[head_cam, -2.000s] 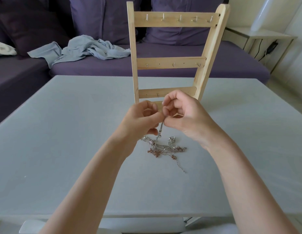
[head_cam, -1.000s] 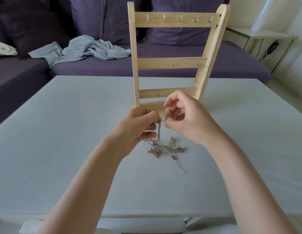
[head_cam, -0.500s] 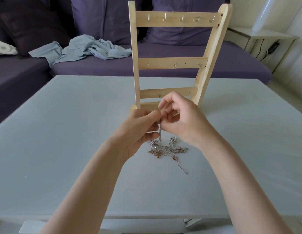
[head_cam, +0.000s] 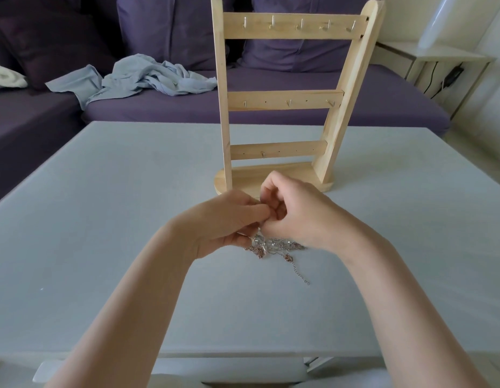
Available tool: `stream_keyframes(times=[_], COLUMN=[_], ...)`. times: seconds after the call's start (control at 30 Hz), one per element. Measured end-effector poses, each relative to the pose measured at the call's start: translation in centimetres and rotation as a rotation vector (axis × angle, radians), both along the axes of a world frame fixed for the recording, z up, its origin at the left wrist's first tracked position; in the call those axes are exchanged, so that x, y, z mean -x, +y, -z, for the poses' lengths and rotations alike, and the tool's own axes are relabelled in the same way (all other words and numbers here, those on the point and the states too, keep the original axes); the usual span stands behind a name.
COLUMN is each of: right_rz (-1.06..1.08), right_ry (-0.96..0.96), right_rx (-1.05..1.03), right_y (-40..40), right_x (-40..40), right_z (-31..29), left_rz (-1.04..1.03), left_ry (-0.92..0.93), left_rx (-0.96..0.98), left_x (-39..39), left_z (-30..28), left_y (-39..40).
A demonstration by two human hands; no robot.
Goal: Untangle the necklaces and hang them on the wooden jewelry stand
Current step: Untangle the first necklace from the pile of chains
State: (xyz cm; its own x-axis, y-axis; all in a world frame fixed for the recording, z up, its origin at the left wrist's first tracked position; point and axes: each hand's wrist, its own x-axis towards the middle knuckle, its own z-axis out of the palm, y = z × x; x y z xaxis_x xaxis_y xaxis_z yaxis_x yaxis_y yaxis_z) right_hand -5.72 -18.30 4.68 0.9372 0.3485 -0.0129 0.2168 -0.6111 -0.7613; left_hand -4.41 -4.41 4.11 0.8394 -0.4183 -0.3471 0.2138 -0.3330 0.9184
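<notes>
Our left hand (head_cam: 226,219) and right hand (head_cam: 296,217) meet fingertip to fingertip, both pinching a strand of the tangled necklaces (head_cam: 274,247), which lie in a heap on the tabletop (head_cam: 103,219) just beneath them. Just beyond stands the wooden jewelry stand (head_cam: 285,99), its hooks bare.

The tangled thin-chain necklaces (head_cam: 274,246) were silver and rose-gold. The slatted wooden jewelry stand (head_cam: 285,96) was pale natural pine with silver metal hooks (head_cam: 299,24). The flat table (head_cam: 103,219) was plain light grey. The cushioned sofa (head_cam: 271,107) was dark purple; the crumpled cloth (head_cam: 136,77) on it was pale blue-grey.
</notes>
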Motion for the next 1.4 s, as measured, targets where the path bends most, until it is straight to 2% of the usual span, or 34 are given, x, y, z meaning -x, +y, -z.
stream_keyframes(times=[0.13,0.3,0.6,0.77,0.93,1.23,1.4], right_rz=[-0.007,-0.015,0.028,0.128,0.214,0.269,0.262], right_ry=[-0.03,-0.02,-0.009,-0.002,0.137,0.195,0.176], right_rx=[0.116,0.17,-0.098,-0.355,-0.597,-0.603,-0.589], right_y=[0.7,0.6,-1.0,-1.7,-2.0,-1.5,-1.4], right_x=[0.7,0.7,-0.2,-0.5,-0.5,-0.8,-0.8], right_z=[-0.3,-0.5,-0.5,-0.7,-0.8,-0.3,-0.3], left_rz=[0.003,0.015,0.0,-0.145,-0.121,-0.186,-0.221], left_ry=[0.044,0.103,0.196,0.062,-0.101,-0.308,-0.342], left_rx=[-0.014,0.09,0.349,0.281,0.174,0.13,0.136], left_x=[0.0,0.1,0.0,-0.3,0.3,0.1,0.1], left_z=[0.2,0.1,-0.3,0.0,-0.1,0.0,0.1], left_y=[0.1,-0.4,-0.3,0.0,0.1,-0.9,-1.2])
